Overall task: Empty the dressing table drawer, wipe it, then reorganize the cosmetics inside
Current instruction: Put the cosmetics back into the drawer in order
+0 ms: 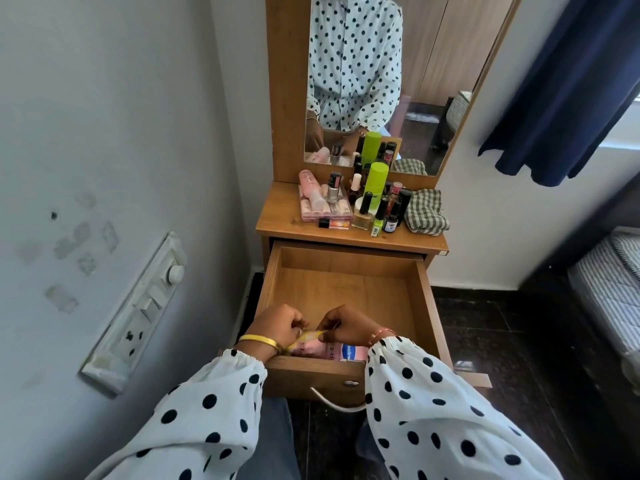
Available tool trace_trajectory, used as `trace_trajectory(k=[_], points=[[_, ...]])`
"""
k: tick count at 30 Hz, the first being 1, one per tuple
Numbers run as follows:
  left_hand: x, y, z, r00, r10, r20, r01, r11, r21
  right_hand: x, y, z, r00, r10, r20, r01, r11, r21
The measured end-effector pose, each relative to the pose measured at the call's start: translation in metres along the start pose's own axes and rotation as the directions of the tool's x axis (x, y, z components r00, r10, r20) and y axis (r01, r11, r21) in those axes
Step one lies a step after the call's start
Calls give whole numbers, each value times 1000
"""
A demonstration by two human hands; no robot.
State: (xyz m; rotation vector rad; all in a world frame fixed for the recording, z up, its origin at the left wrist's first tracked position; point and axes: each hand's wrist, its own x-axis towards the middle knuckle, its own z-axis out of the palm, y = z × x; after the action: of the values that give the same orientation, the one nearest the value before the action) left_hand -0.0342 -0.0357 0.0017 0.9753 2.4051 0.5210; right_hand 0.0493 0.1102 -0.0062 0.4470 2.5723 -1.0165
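Bedroom corner, pale walls: inside the open drawer (341, 285), a pink tube (313, 346) is pinched by both grips, left hand (277, 329) and right hand (346, 327). Remaining cosmetics (360, 202) wait on the bench (277, 223); tubes are best laid flat against the front wall.

A wooden dressing table (277, 225) carries bottles and nail polishes (367, 206) clustered mid-top near the mirror, with a checked cloth (424, 211) bunched at its right edge.
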Motion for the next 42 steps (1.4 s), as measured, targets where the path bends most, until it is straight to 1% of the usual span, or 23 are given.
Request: trace_trajectory(k=[6, 10, 14, 18, 23, 26, 29, 32, 37, 42], points=[[3, 0, 3, 999, 7, 37, -11, 992, 122, 0, 13, -5, 990, 87, -113, -90, 996, -22], [3, 2, 5, 1000, 6, 29, -10, 990, 139, 1, 15, -4, 990, 99, -104, -103, 994, -33], [3, 2, 4, 999, 7, 33, -12, 990, 138, 0, 16, -4, 988, 94, -123, -99, 995, -34], [2, 1, 4, 1000, 8, 13, -10, 993, 116, -1, 15, -4, 982, 64, -176, -73, 996, -41], [1, 2, 5, 1000, 13, -20, -12, 997, 74, 0, 13, -2, 982, 51, -181, -59, 997, -43], [-1, 3, 4, 998, 19, -60, -18, 1000, 25, 0, 8, -4, 977, 34, -212, -40, 999, -28], [-3, 3, 2, 993, 15, -119, -21, 999, -49, 2, 2, -6, 948, 6, -318, -1, 1000, 17], [-5, 5, -3, 979, -1, -204, -37, 983, -182, 2, -5, -4, 923, -21, -385, 47, 997, 58], [-3, 10, -14, 922, -108, -372, -56, 914, -403, 5, -22, -13, 911, -84, -403, 112, 993, 47], [14, 19, -43, 892, -123, -434, -105, 879, -466, 16, -49, -48, 860, -100, -501, 152, 986, 63]])
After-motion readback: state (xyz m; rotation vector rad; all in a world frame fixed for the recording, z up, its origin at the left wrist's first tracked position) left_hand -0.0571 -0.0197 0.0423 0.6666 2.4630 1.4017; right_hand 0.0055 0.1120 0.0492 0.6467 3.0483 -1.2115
